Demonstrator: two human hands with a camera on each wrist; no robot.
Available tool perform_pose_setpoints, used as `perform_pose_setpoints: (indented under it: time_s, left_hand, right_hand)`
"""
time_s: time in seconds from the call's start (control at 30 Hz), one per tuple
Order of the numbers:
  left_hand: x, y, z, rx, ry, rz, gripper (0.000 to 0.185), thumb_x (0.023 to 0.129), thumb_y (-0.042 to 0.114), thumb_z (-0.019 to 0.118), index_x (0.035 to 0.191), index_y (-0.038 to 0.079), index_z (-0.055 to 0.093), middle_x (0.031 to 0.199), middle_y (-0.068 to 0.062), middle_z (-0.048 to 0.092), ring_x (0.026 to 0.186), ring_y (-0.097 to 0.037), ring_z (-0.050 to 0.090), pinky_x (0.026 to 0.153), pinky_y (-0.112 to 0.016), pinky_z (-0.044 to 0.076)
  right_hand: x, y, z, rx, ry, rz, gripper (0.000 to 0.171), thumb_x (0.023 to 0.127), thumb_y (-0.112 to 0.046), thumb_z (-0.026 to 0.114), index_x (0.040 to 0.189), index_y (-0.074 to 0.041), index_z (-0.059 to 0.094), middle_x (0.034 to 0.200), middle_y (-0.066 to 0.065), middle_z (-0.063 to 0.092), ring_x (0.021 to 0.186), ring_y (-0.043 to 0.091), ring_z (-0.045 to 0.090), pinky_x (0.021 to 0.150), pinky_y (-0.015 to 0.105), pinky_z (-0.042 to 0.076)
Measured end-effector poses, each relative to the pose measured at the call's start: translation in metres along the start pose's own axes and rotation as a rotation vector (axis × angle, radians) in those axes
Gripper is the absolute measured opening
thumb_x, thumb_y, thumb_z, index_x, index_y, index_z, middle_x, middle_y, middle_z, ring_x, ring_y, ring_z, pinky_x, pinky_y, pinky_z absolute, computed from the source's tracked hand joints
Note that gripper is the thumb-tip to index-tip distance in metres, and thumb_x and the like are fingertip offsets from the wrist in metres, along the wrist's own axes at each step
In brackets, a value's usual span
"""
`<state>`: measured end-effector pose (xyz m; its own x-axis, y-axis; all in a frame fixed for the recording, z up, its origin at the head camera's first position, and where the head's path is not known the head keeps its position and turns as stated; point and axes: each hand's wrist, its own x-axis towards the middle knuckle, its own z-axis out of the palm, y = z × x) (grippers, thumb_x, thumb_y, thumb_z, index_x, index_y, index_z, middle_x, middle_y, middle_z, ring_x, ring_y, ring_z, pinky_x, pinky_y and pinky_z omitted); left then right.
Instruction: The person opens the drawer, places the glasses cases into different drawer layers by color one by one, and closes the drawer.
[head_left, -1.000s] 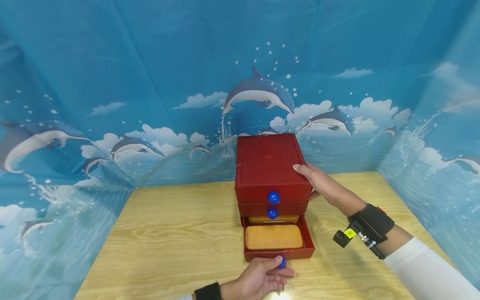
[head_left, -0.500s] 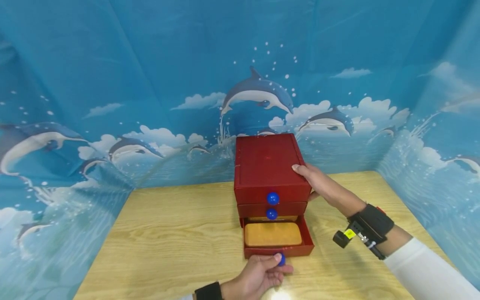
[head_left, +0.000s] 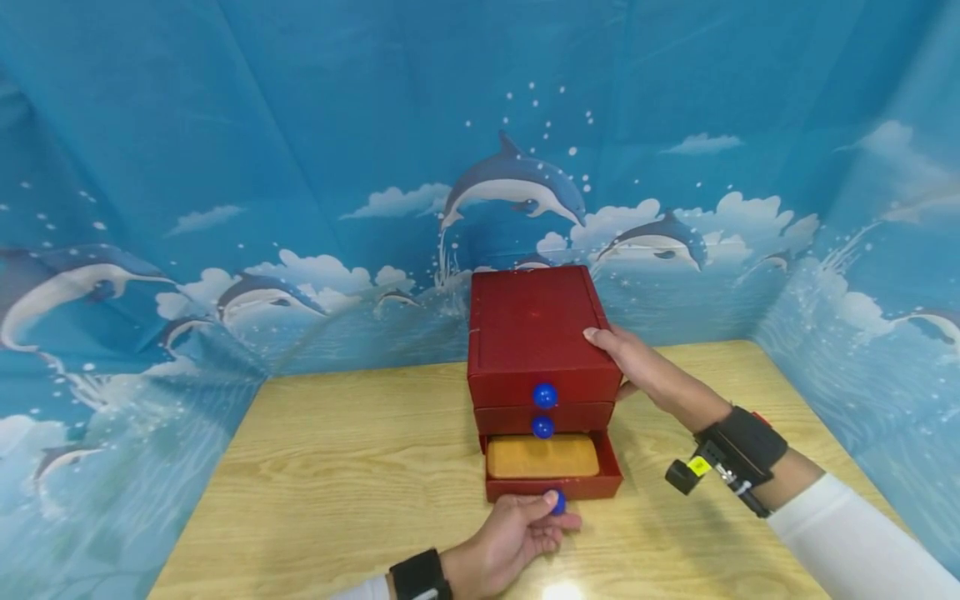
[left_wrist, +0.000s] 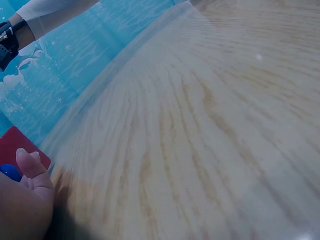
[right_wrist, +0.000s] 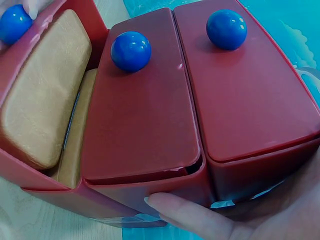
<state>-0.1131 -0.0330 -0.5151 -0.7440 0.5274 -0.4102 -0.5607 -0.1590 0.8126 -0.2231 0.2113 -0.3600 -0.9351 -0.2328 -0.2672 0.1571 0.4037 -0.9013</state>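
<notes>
Both hands are bare, and each arm wears a white sleeve (head_left: 855, 546) that ends short of the wrist. The right wrist carries a broad black strap (head_left: 741, 444) with a touch of red at its outer edge, and from it hangs a small black camera block (head_left: 681, 477) bearing a yellow label, joined by a short white-and-black fitting. The left wrist wears a plainer black band (head_left: 420, 574) with a small pale mark on it, with the white cuff just behind it.

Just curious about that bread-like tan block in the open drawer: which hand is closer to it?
Left. The left hand pinches the bottom drawer's knob, just before the tan block; the right hand holds the box's upper side.
</notes>
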Motion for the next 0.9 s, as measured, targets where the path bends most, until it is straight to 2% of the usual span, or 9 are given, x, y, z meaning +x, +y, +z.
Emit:
perform_pose_setpoints:
  time_s: [0.27, 0.57, 0.9]
  left_hand:
    - [0.008, 0.004, -0.001, 0.014, 0.028, 0.004, 0.042, 0.105, 0.03, 0.059, 0.125, -0.007, 0.062, 0.113, -0.019, 0.078, 0.078, -0.007, 0.062, 0.074, -0.02, 0.054]
    - [0.015, 0.011, -0.004, 0.04, 0.012, 0.021, 0.043, 0.107, 0.029, 0.056, 0.125, -0.01, 0.062, 0.115, -0.022, 0.077, 0.077, -0.007, 0.064, 0.073, -0.02, 0.055]
    - [0.022, 0.018, -0.007, 0.067, 0.036, 0.017, 0.042, 0.108, 0.031, 0.054, 0.126, -0.007, 0.061, 0.117, -0.021, 0.077, 0.079, -0.008, 0.065, 0.074, -0.02, 0.056]
  right_hand:
    - [0.001, 0.001, 0.001, 0.001, 0.001, -0.002, 0.075, 0.108, -0.057, 0.034, 0.162, -0.006, 0.021, 0.139, 0.025, 0.057, 0.102, 0.023, 0.07, 0.08, 0.045, 0.064]
    - [0.0, 0.0, 0.0, 0.003, 0.006, 0.0, 0.075, 0.108, -0.056, 0.034, 0.163, -0.006, 0.02, 0.14, 0.026, 0.057, 0.105, 0.025, 0.069, 0.079, 0.046, 0.064]
    - [0.001, 0.001, 0.001, -0.009, 0.01, -0.007, 0.074, 0.108, -0.057, 0.033, 0.161, -0.005, 0.023, 0.137, 0.025, 0.058, 0.103, 0.024, 0.07, 0.079, 0.045, 0.063]
